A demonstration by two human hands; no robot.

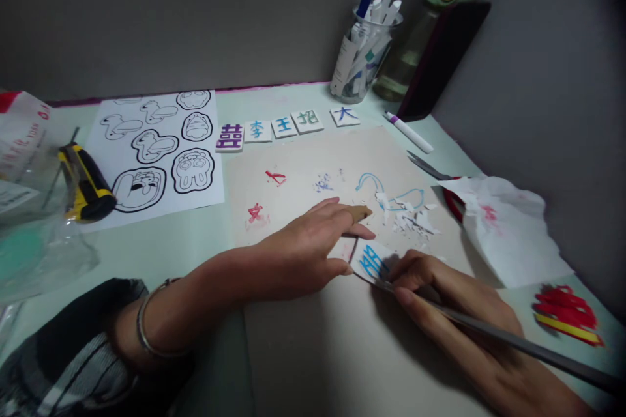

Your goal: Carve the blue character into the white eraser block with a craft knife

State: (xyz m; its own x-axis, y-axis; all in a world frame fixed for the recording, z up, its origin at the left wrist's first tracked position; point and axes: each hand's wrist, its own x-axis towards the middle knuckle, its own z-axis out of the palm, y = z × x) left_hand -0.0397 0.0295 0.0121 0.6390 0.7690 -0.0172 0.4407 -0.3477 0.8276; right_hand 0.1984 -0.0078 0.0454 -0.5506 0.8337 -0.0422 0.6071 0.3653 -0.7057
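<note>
A small white tile with blue strokes (370,262) lies on the beige board (288,339). My left hand (313,241) steadies its left side between thumb and fingers, and one finger wears a tan bandage. Pinched in my right hand (450,306) is a long, slim grey tool (528,341), its tip at the tile's lower edge; the fingers hide its front end, so its exact kind is unclear. White shavings (415,220) lie on the board just beyond the tile, over a blue duck-like outline. Red and blue ink marks also show there.
Marked white tiles (283,127) line the board's far edge. Behind stand a jar of markers (362,62) and a green bottle (405,45). Scissors (430,166), a tissue (508,221) and a marker (409,132) lie right; a yellow-black utility knife (88,186) and printed sheet (161,208) left.
</note>
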